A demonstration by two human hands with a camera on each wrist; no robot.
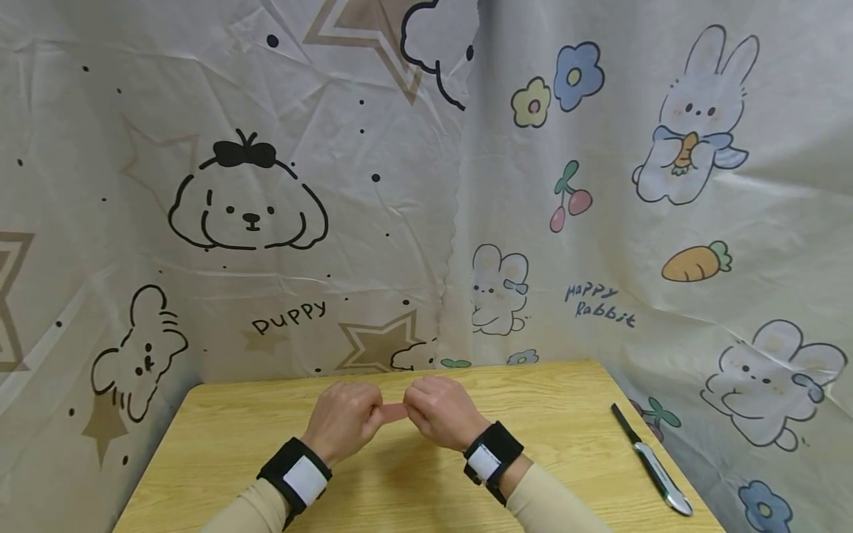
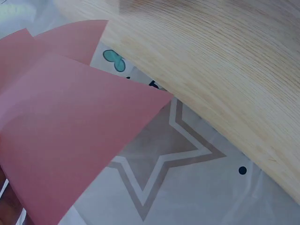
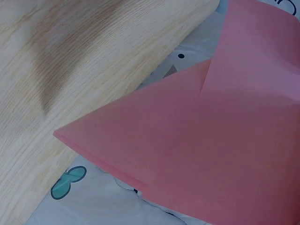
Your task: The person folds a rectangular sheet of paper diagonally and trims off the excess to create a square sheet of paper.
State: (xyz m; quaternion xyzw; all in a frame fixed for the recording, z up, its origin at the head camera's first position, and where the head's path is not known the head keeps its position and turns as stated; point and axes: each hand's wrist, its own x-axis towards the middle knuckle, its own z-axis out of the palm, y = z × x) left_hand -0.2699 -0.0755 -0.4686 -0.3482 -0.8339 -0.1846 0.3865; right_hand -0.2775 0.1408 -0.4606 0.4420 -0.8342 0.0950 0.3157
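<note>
My left hand (image 1: 345,420) and right hand (image 1: 445,411) are close together above the middle of the table, fingers curled. Between them shows a short strip of reddish-pink paper (image 1: 394,413), pinched from both sides. The left wrist view has the paper (image 2: 79,126) filling the left side, with a broad pointed flap and other pieces or layers behind it. Seen from the right wrist, the sheet (image 3: 187,140) looks folded, with a sharp corner reaching over the table edge. Most of the paper is hidden behind the hands in the head view.
A knife (image 1: 656,466) with a dark blade and a grey-and-black handle lies near the right edge of the wooden table (image 1: 220,444). Cloth printed with cartoon animals (image 1: 249,200) hangs behind the table and on both sides.
</note>
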